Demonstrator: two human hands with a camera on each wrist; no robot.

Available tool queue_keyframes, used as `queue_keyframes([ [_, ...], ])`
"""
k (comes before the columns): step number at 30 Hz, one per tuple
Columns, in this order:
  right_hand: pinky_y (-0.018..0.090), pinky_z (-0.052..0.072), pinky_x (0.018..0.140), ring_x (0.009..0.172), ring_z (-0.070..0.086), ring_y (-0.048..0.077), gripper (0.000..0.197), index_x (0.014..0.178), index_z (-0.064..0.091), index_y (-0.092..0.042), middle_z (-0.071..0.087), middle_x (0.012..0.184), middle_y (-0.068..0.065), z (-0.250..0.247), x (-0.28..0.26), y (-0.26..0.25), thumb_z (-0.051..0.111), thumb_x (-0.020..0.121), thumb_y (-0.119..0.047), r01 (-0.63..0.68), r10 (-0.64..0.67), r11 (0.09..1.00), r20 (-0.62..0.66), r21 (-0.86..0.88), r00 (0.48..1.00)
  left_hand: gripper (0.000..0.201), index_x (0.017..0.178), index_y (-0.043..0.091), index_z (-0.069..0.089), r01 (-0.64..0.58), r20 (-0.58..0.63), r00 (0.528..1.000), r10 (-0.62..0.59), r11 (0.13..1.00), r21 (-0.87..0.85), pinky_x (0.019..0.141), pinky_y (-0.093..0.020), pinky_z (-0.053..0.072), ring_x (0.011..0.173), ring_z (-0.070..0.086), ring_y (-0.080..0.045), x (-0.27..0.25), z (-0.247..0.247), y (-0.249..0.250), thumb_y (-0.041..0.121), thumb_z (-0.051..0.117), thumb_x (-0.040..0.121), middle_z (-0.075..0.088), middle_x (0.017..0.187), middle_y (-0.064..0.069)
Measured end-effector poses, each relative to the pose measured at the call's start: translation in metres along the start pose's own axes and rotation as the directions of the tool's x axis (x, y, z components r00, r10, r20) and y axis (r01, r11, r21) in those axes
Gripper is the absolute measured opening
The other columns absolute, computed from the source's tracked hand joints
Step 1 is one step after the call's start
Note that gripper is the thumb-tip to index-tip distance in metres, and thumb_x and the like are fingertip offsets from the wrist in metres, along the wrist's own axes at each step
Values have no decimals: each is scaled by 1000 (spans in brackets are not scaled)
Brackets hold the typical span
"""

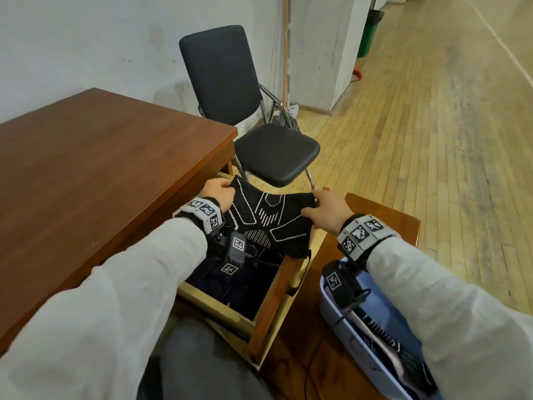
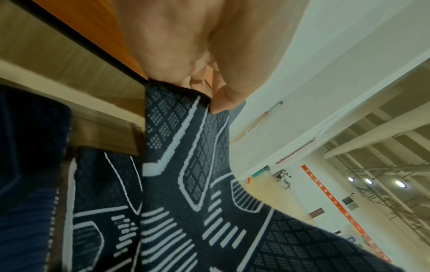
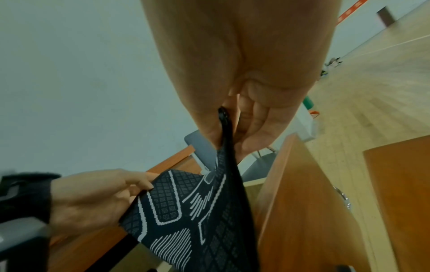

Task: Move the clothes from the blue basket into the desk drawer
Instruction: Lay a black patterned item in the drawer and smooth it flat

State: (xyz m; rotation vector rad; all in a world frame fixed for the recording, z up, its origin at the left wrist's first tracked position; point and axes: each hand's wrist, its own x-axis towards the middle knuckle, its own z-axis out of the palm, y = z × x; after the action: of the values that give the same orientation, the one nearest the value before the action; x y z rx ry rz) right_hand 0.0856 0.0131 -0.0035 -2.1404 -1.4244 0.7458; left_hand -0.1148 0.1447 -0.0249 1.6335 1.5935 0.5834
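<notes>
Presently, items in my keeping:
My left hand (image 1: 220, 192): fingers curled, pinching the far left corner of the patterned garment, just beside the desk edge
My right hand (image 1: 328, 213): thumb and fingers pinched on the garment's far right corner
Patterned garment (image 1: 268, 223): black knit with white lines and bars, stretched between my two hands, hanging over the far part of the drawer
Drawer (image 1: 269, 307): pulled out from the desk toward me, pale wood inside, red-brown front on the right
Dark blue clothing (image 1: 239, 284): lying folded inside the drawer, beneath the garment I hold
Desk (image 1: 101, 168): red-brown top, to my left
Blue basket (image 1: 366, 339): near right, on a low wooden surface, with dark striped cloth showing inside
Black chair (image 1: 259, 134): beyond the drawer, by the white wall
Floor (image 1: 432, 140): wooden boards, right and far
</notes>
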Motion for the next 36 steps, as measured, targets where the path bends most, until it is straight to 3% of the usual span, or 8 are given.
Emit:
queue_keyframes([
  [4,24,48,74,98,61,21,43,131,48,-12,62,117,11,18,25,-10,59,90,-16,22,-20,999,32,-45,999,32,120,12,59,31,-75,997,-28,999,35,95,-36,47,113,60,-27,24,-1,-17,7,60,88,65,121,-9],
  [7,26,56,65,81,67,20,52,136,34,-18,61,106,12,33,40,-12,57,90,-9,33,-28,998,125,-44,992,19,100,14,57,49,-113,993,-43,998,47,93,-37,48,110,61,-26,39,2,-33,3,62,86,67,115,-9],
  [10,39,58,78,87,66,27,47,130,35,-18,63,100,13,45,54,-11,54,89,-2,95,-65,983,181,-160,981,20,96,13,67,70,-77,995,-65,995,67,93,-36,49,111,61,-27,55,9,-49,-1,57,87,67,117,-10],
  [16,32,49,92,108,57,26,25,108,66,-17,55,119,7,65,83,-5,52,90,-5,224,-85,853,297,-471,951,34,108,8,70,98,-6,995,-98,994,47,99,-33,45,116,59,-26,72,28,-70,-8,48,88,65,122,-11],
  [28,38,56,82,95,64,32,21,106,65,-5,63,107,13,83,97,5,55,87,-5,292,40,743,475,-602,879,37,114,2,67,167,63,983,-171,984,70,100,-30,42,120,57,-28,80,58,-91,-12,46,88,62,125,-17],
  [32,32,50,67,73,56,29,19,71,50,-9,58,88,11,86,94,4,53,89,-4,284,86,706,476,-649,875,38,121,2,64,193,119,971,-209,972,137,104,-30,40,124,53,-29,81,62,-97,-8,45,90,57,132,-17],
  [34,35,51,72,83,57,30,8,82,56,-7,58,102,14,87,95,6,54,89,-6,277,103,686,467,-672,878,38,123,3,63,206,130,964,-230,963,174,106,-32,41,125,52,-30,81,62,-96,-5,46,91,55,135,-16],
  [36,40,49,87,109,51,34,24,113,59,-5,48,120,16,88,96,9,54,90,-10,274,109,647,442,-712,891,38,126,4,61,220,135,958,-251,952,212,109,-34,40,126,51,-32,82,62,-95,-1,48,91,51,139,-15],
])
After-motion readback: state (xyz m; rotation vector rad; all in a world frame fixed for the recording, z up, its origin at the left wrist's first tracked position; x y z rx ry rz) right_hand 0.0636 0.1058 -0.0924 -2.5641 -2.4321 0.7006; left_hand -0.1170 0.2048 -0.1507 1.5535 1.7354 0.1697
